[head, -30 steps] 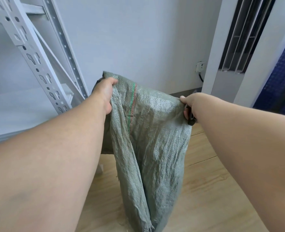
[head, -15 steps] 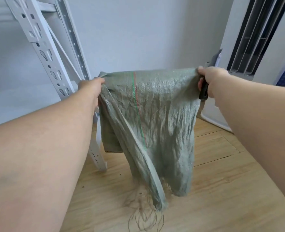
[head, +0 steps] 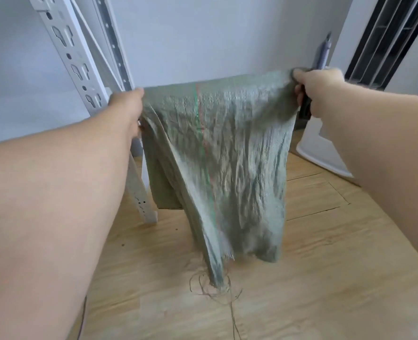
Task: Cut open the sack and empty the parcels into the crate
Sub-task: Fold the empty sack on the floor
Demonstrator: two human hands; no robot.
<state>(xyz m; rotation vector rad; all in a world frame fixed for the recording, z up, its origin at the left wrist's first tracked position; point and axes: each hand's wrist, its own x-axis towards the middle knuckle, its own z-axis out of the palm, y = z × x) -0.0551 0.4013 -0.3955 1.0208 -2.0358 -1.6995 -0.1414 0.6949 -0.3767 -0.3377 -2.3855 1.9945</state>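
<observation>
A green woven sack [head: 227, 155] with a thin green and red stripe hangs limp and flat, stretched between my two hands above the wooden floor. My left hand [head: 127, 106] grips its top left corner. My right hand [head: 318, 92] grips the top right corner together with a cutter [head: 324, 52], whose grey blade points up and whose dark handle pokes out below the fist. The sack's lower end is frayed, and loose threads [head: 215, 288] trail onto the floor. No crate or parcel is in view.
A white metal shelf rack upright [head: 75, 57] stands at the left, its foot just behind the sack. A white standing unit [head: 320, 148] with a dark louvred grille [head: 379, 40] is at the right. The light wooden floor [head: 301, 278] spreads out below.
My hands have moved apart and lifted, spreading the bunched sack out flat. Its frayed end has come up and now hangs in view.
</observation>
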